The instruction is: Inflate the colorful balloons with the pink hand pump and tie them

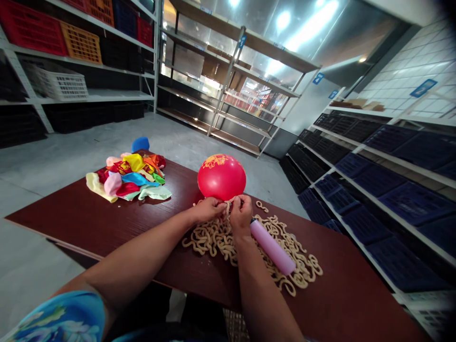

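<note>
A red inflated balloon (pixel 221 178) with a yellow print rests over the table's far edge, just beyond my hands. My left hand (pixel 210 210) pinches at the balloon's lower end, where a short beige cord (pixel 228 207) shows between the fingers. Close beside it, my right hand (pixel 242 212) is closed in a pinch on the same cord. The fingers hide the balloon's neck. Under and around both hands lies a spread of curly beige cords (pixel 213 240). A pink cylinder with a dark tip (pixel 272 247) lies on them, right of my right wrist.
Several uninflated balloons (pixel 133 178) in mixed colours are heaped on the left of the dark brown table (pixel 149 223). Behind them shows a blue object (pixel 140 144). Shelves with crates (pixel 80 42) stand left, racks with dark crates (pixel 384 175) right, and a shelf unit (pixel 228 85) behind.
</note>
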Available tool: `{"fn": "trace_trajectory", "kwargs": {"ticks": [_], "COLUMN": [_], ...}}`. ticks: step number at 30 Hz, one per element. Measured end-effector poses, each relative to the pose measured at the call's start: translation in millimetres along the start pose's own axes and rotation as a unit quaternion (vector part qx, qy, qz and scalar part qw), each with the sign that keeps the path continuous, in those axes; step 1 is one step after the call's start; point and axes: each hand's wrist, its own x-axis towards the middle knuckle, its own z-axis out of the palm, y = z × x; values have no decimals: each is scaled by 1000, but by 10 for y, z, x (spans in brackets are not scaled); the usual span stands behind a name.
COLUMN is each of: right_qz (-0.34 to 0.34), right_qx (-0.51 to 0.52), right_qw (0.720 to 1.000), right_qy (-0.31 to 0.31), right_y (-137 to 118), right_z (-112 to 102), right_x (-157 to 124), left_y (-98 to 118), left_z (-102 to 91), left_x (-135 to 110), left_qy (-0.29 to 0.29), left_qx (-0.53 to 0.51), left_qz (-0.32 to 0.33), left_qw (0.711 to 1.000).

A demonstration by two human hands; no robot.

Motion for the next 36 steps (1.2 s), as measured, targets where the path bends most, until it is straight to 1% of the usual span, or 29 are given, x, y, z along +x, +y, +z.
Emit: {"fn": "trace_trajectory", "kwargs": {"ticks": [1,3,4,7,9,10,11,13,14,16,18,20,22,24,26,28,30,33,36], "right_qz": [-5,-10,-11,-15,-4,7,22,50,57,51,24,-11,-58,-119,-177,-221,-253,-279,-287], "right_qx": [-6,-6,-1,15,34,51,75,137,166,198,184,144,103,66,35,8,-17,-49,-68], "right_qw": [1000,1000,1000,999,999,998,997,989,984,978,982,989,992,990,982,972,964,955,952], "right_qy": [10,23,25,28,27,24,19,-3,-15,-32,-33,-31,-33,-47,-62,-73,-82,-87,-83], "right_y": [6,15,19,36,56,67,78,95,99,97,84,62,38,20,15,20,27,33,35], "right_z": [-2,-1,2,16,32,42,54,83,97,122,132,125,108,94,95,111,131,142,127], "right_x": [2,-2,-7,-21,-22,-19,-15,-5,-2,-6,-22,-44,-64,-78,-85,-88,-91,-99,-105], "left_y": [23,65,81,95,79,66,50,16,-1,-40,-85,-136,-189,-236,-271,-286,-273,-179,-9], "left_z": [-6,-36,-57,-116,-140,-149,-157,-183,-203,-257,-314,-352,-363,-361,-363,-381,-417,-496,-610], "left_x": [-26,-76,-97,-129,-117,-101,-78,-16,20,90,149,188,204,201,189,172,154,121,63], "left_qy": [-40,-118,-141,-176,-167,-150,-121,-27,27,115,165,203,228,236,238,250,264,264,233], "left_qx": [-53,-148,-176,-204,-200,-199,-202,-222,-237,-262,-264,-235,-171,-84,17,106,170,252,354], "left_qz": [-19,-52,-62,-73,-69,-62,-51,-24,-21,-41,-72,-76,-59,-39,-10,20,31,2,-56], "left_qw": [998,981,972,960,963,966,971,974,971,957,947,948,957,967,971,962,949,931,904]}}
